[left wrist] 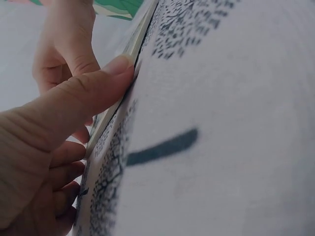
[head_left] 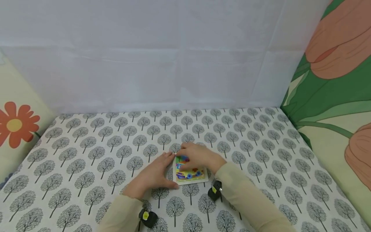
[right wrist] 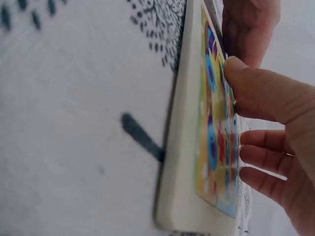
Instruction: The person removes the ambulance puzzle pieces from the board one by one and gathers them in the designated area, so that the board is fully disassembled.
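A small flat board (head_left: 177, 179) with a white border and a brightly coloured picture of a vehicle lies on the cloth. My left hand (head_left: 157, 174) rests along its left side, thumb extended to the near left corner and fingers near the far left corner. In the left wrist view the left thumb (left wrist: 106, 81) touches the board's edge. My right hand (head_left: 200, 156) reaches over the far part of the board and hides some of the picture. In the right wrist view the right thumb (right wrist: 246, 73) touches the picture (right wrist: 212, 132); the other fingertips lie beyond it.
A white cloth (head_left: 95, 180) printed with grey trees covers the table. A plain white sheet (head_left: 174, 64) hangs behind it. Flowered fabric (head_left: 339, 96) stands at the right side, with more at the left.
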Available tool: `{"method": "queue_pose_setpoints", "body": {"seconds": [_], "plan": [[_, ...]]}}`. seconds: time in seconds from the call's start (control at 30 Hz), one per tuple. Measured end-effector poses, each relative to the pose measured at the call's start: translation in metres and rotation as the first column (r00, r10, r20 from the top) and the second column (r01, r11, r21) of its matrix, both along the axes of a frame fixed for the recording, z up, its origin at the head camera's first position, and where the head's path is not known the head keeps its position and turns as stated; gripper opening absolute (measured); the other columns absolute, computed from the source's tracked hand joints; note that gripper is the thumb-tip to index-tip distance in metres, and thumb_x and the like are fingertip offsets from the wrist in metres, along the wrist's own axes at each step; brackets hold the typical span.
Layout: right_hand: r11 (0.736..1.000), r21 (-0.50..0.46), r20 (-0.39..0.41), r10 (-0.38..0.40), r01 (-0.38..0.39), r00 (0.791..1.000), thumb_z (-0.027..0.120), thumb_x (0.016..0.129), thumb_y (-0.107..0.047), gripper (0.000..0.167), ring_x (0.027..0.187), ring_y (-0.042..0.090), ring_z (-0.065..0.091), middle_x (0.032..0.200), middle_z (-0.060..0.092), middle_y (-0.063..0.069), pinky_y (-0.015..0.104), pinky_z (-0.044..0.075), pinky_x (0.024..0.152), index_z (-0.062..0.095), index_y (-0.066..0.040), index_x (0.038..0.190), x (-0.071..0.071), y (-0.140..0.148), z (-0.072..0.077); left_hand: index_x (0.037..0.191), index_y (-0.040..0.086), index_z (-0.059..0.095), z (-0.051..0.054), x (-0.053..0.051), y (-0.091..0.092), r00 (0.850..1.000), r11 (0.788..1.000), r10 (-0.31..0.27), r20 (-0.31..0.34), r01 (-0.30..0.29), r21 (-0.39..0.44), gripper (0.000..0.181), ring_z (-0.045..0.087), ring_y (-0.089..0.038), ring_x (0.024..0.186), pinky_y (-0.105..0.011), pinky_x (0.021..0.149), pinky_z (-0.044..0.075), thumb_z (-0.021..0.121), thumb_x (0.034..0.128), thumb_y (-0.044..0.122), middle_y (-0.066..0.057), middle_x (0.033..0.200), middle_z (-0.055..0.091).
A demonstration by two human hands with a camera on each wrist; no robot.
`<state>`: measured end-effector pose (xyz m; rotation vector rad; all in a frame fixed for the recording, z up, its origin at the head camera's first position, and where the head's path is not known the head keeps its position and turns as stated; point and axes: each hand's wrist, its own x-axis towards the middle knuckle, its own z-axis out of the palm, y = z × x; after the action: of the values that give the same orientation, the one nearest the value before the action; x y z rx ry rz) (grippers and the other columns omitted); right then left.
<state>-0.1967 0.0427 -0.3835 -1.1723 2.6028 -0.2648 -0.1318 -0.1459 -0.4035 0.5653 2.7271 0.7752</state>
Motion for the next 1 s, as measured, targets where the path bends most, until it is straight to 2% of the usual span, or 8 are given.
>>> {"method": "queue_pose_setpoints", "body": {"seconds": [0.17,0.43,0.6,0.8,1.0], "plan": [[1.000,-0.011,0.014,-0.003,0.003,1.000,0.067,0.082,-0.041,0.047,0.095,0.008,0.050,0.111,0.053,-0.004,0.023,0.046,0.083,0.060,-0.023,0.125,-0.003,-0.001,-0.001,0.143,-0.001,0.030,0.000,0.000,0.001,1.000,1.000,0.003,0.005,-0.002,-0.009,0.112,0.017,-0.041,0.138,-0.053,0.110,0.021,0.083,0.0579,0.048,-0.020,0.150,0.025],[0.998,-0.067,0.059,-0.003,0.007,0.998,0.070,0.079,-0.040,0.048,0.096,0.009,0.052,0.110,0.055,-0.004,0.024,0.045,0.086,0.062,-0.022,0.122,-0.007,0.000,-0.004,0.144,0.000,0.027,-0.001,-0.001,0.002,0.998,0.999,0.028,0.056,-0.029,0.018,0.113,0.011,-0.041,0.140,-0.057,0.111,0.016,0.084,0.0576,0.044,-0.019,0.152,0.020],[0.995,-0.101,0.065,0.006,0.001,0.998,0.070,0.080,-0.038,0.043,0.093,0.010,0.051,0.106,0.056,-0.003,0.025,0.044,0.084,0.064,-0.021,0.119,-0.007,0.001,-0.007,0.145,0.000,0.026,-0.003,0.000,0.001,0.998,0.999,0.029,0.051,-0.031,0.032,0.113,0.009,-0.039,0.140,-0.054,0.113,0.010,0.083,0.0585,0.045,-0.019,0.152,0.019],[0.981,-0.184,0.116,-0.033,0.054,0.993,0.072,0.079,-0.036,0.043,0.086,0.007,0.050,0.100,0.055,-0.006,0.022,0.043,0.079,0.065,-0.022,0.118,-0.008,0.004,-0.016,0.145,0.000,0.025,-0.008,0.001,-0.001,0.999,0.997,0.022,0.046,-0.025,0.066,0.113,0.008,-0.040,0.140,-0.054,0.113,0.006,0.082,0.0596,0.045,-0.019,0.152,0.019],[0.967,-0.243,0.146,-0.033,0.069,0.989,0.073,0.078,-0.034,0.043,0.090,0.007,0.051,0.102,0.057,-0.006,0.023,0.043,0.082,0.065,-0.022,0.118,-0.012,0.007,-0.022,0.145,0.000,0.024,-0.011,-0.001,-0.001,0.999,0.998,0.020,0.038,-0.022,0.061,0.113,0.007,-0.040,0.140,-0.054,0.113,0.005,0.082,0.0601,0.046,-0.020,0.152,0.018]]}}
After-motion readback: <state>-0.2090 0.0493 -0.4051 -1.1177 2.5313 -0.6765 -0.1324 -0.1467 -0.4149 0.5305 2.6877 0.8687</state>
